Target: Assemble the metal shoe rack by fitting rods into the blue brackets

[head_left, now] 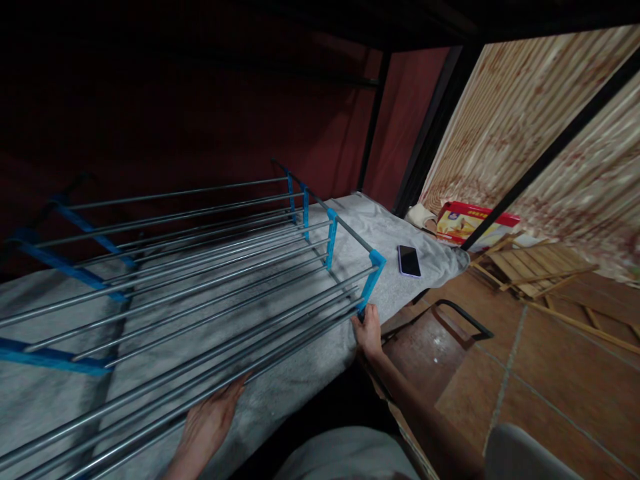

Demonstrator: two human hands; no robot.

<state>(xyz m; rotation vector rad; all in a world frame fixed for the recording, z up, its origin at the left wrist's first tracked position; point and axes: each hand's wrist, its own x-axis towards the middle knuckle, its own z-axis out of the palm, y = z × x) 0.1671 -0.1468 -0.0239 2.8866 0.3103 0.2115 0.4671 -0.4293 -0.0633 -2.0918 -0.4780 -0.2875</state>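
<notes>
A drying rack [215, 320] of grey metal rods with blue plastic joints stretches across the grey cloth from the left to the middle. My right hand [369, 330] is closed around its near right corner, just below a blue joint [370, 283]. Farther left, my left hand [213, 420] grips the nearest rods along the front edge, its fingers partly hidden by them. The far left end of the rack is dark and runs toward the frame's edge.
A phone [409, 261] lies on the grey cloth [380, 230] right of the rack. Black bed-frame posts [375, 120] rise behind. On the tiled floor are a wooden folding item [543, 267], a red and yellow box [473, 223] and a chair-like object with a black bar [465, 317].
</notes>
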